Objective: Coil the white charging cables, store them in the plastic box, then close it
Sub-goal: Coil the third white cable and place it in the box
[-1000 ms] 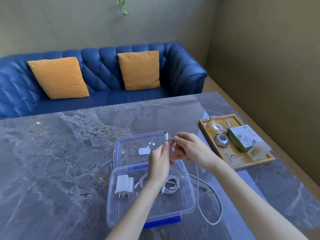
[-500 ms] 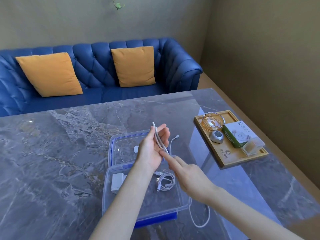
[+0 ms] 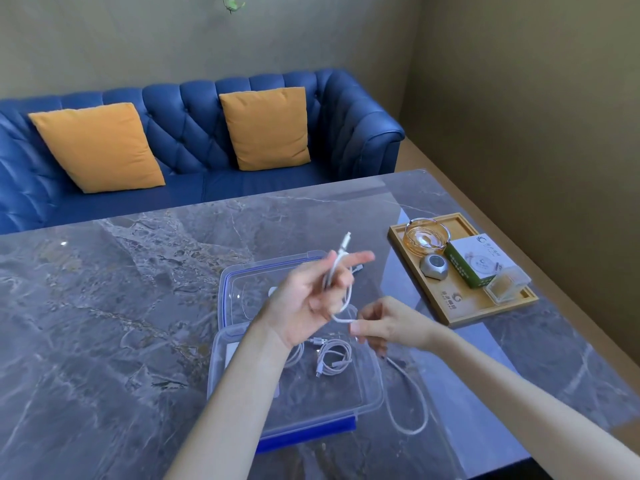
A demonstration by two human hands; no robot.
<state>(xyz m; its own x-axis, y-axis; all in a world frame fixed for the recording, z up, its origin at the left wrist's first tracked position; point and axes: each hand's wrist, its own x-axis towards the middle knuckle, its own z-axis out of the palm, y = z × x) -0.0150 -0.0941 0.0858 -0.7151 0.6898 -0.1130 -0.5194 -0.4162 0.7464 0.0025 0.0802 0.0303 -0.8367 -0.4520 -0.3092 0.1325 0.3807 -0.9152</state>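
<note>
White charging cable (image 3: 341, 296) above the open plastic box (image 3: 375, 393), gripped in the raised left hand (image 3: 308, 299) with fingers partly extended; right hand (image 3: 384, 325) pinches its lower run, the slack looping beside the box. A coiled cable (image 3: 332, 356) lies inside the box.

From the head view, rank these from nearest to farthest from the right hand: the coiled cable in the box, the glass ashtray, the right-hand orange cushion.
From the right hand:
1. Coiled cable, just to its left, inside the plastic box.
2. Glass ashtray, farther back and to the right, on the wooden tray.
3. Right-hand orange cushion, beyond the table, on the sofa.
</note>
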